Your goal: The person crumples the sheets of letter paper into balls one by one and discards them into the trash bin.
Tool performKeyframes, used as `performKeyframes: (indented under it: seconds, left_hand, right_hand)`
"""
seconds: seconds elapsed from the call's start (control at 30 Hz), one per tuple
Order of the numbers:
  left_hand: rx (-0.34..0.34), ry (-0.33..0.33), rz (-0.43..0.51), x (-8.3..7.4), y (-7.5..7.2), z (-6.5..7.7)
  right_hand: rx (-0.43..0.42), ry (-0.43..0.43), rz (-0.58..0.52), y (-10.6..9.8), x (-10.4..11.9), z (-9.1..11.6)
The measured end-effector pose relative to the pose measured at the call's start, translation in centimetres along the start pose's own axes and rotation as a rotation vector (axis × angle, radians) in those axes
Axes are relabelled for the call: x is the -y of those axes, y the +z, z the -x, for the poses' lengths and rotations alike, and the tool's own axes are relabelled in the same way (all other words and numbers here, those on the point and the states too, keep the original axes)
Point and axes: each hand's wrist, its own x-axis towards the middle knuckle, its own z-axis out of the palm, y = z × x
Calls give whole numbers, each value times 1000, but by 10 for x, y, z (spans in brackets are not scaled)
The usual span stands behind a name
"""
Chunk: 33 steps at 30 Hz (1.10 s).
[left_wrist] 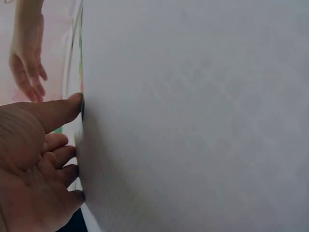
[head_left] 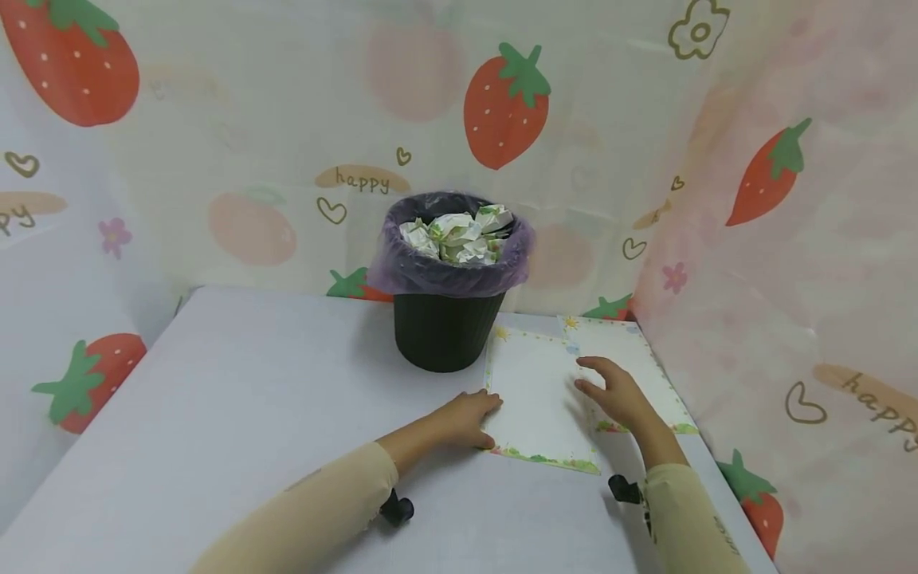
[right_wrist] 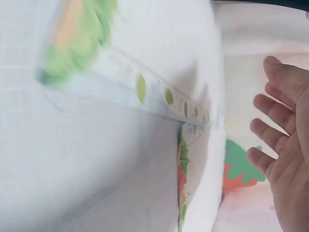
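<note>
A white sheet of paper (head_left: 534, 391) with a printed border of plants and a sun lies flat on the table. My left hand (head_left: 464, 420) rests at its left edge, fingers spread and fingertips touching down. In the left wrist view, the left thumb and fingertips (left_wrist: 72, 195) meet the surface near the sheet's edge. Over the sheet's right side hovers my right hand (head_left: 618, 392), thumb and fingers apart with nothing between them. A second bordered sheet (head_left: 634, 371) lies to the right, partly behind the right hand.
Behind the sheets stands a black bin (head_left: 445, 335) lined with a purple bag (head_left: 459, 281), holding several crumpled papers (head_left: 459, 229). The white table (head_left: 272, 414) meets strawberry-patterned cloth walls (head_left: 287, 119) at the back and right.
</note>
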Motion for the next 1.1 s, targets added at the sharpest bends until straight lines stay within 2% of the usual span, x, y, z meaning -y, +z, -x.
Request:
performKeyframes:
  seconds: [0.2,0.47,0.63,0.73,0.87,0.97,1.1]
  left_hand:
    - [27,13,14,3,4,24]
    - [-10,13,46,-7,7,62]
    - [-56,30,80,-7,10,76]
    - [-68,30,146,-5,14,83]
    - [-52,-11,264,-4,19,90]
    - [-47,-40,317,-5,21,95]
    - [-61,-35,299,-5,21,99]
  right_hand:
    - [32,48,-25,9,-7,-1]
    - [70,125,-27,17,-18,1]
    - [72,90,3,22,-26,-3]
    - [79,58,54,24,-30,-4]
    - [98,28,126,27,-34,-1]
    - [104,40,132,29,-36,1]
    - [98,33,105,30,-35,3]
